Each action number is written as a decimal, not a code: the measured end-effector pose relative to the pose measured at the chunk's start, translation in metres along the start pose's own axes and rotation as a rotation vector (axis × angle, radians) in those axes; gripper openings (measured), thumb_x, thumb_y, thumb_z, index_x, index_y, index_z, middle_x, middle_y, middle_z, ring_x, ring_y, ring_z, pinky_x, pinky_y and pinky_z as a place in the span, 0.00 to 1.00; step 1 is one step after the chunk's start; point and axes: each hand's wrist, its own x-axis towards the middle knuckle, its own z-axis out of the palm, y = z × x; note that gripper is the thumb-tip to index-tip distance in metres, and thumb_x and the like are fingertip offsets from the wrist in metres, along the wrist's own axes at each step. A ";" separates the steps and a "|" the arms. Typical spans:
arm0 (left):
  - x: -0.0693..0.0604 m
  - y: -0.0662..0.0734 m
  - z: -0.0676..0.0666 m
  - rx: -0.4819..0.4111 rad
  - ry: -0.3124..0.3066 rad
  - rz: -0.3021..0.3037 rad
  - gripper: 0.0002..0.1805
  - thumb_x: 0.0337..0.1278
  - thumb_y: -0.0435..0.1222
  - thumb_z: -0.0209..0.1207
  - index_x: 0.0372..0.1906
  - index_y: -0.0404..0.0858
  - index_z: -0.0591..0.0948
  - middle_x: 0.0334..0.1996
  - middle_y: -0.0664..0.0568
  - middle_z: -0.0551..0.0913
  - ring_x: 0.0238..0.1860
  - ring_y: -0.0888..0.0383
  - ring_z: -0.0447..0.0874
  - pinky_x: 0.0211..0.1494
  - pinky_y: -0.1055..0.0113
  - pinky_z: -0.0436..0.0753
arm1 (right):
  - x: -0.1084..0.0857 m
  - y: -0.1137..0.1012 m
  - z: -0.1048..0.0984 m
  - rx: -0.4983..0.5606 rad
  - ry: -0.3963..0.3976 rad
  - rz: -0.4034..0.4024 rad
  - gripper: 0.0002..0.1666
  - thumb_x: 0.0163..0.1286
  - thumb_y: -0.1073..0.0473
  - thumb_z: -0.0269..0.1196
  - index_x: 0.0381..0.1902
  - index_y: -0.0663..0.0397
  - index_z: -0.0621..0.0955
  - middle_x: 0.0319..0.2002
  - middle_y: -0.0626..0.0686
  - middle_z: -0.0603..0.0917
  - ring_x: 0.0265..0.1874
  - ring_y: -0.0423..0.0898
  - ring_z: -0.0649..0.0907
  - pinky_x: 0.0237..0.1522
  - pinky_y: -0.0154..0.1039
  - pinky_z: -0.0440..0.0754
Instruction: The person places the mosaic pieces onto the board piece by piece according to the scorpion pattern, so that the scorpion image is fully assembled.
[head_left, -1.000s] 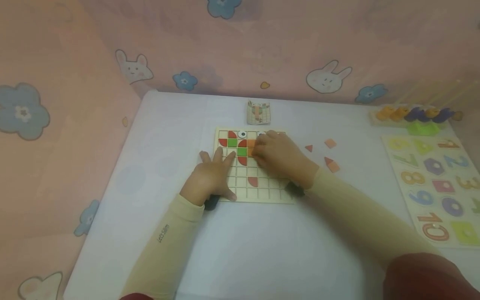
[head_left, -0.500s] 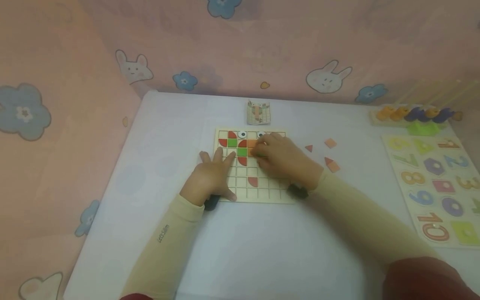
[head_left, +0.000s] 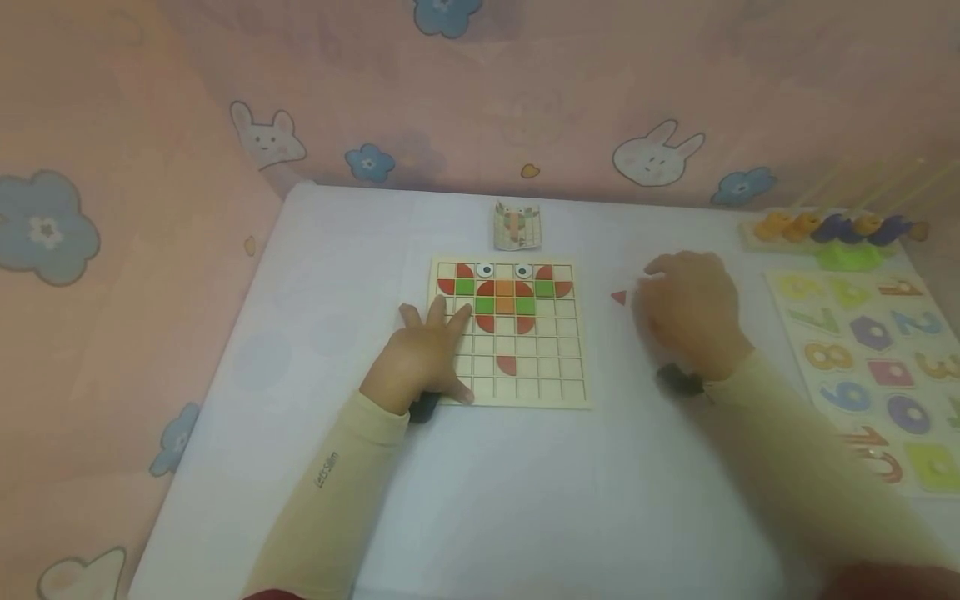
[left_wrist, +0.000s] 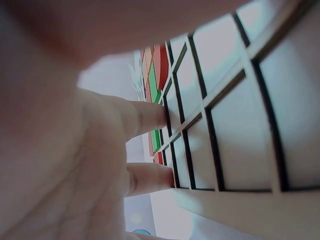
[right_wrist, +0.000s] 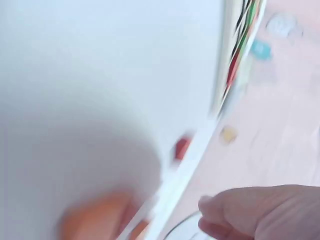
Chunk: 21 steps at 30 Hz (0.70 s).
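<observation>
My left hand (head_left: 420,358) lies with spread fingers on the left edge of a wooden grid board (head_left: 551,367). In the left wrist view, two fingertips (left_wrist: 155,176) touch the board's frame. On the grid, red quarter-circles, green squares (head_left: 526,307), orange squares (head_left: 506,297) and two eye pieces (head_left: 522,271) form an owl-like face. A lone red quarter-circle (head_left: 507,365) sits lower down. Right of the board, my right hand (head_left: 693,308) hovers with bent fingers, nothing visible in them. A red triangle (head_left: 618,297) lies to its left. Below it, the right wrist view shows a blurred orange piece (right_wrist: 95,220).
A small printed card (head_left: 517,227) lies behind the board. At the right are a number puzzle board (head_left: 832,400) and a peg stand (head_left: 757,237) with orange and purple pieces. A pink patterned wall (head_left: 570,100) borders the table.
My right hand has left the board and moved right, over the loose pieces. A green square and red quarter-circles on the grid's right side are uncovered. My left hand has stayed put.
</observation>
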 end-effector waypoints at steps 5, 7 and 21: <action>-0.001 -0.001 0.000 -0.010 0.002 0.003 0.74 0.36 0.57 0.85 0.87 0.48 0.52 0.84 0.36 0.46 0.76 0.23 0.46 0.46 0.54 0.87 | -0.017 0.041 0.009 -0.111 0.043 -0.190 0.19 0.62 0.66 0.75 0.51 0.61 0.86 0.53 0.67 0.85 0.54 0.70 0.80 0.60 0.69 0.72; -0.001 -0.001 0.001 -0.007 0.003 0.005 0.74 0.36 0.57 0.85 0.87 0.48 0.52 0.83 0.36 0.47 0.75 0.23 0.47 0.46 0.54 0.87 | -0.017 0.047 0.013 0.006 0.025 -0.096 0.18 0.71 0.60 0.70 0.56 0.63 0.85 0.54 0.67 0.85 0.56 0.69 0.80 0.62 0.68 0.72; -0.002 0.000 0.000 -0.008 0.015 0.007 0.74 0.35 0.56 0.86 0.87 0.47 0.52 0.84 0.36 0.47 0.75 0.22 0.47 0.51 0.49 0.87 | -0.011 0.043 0.017 0.248 -0.055 0.183 0.22 0.82 0.53 0.60 0.62 0.62 0.84 0.58 0.69 0.84 0.60 0.69 0.78 0.64 0.68 0.72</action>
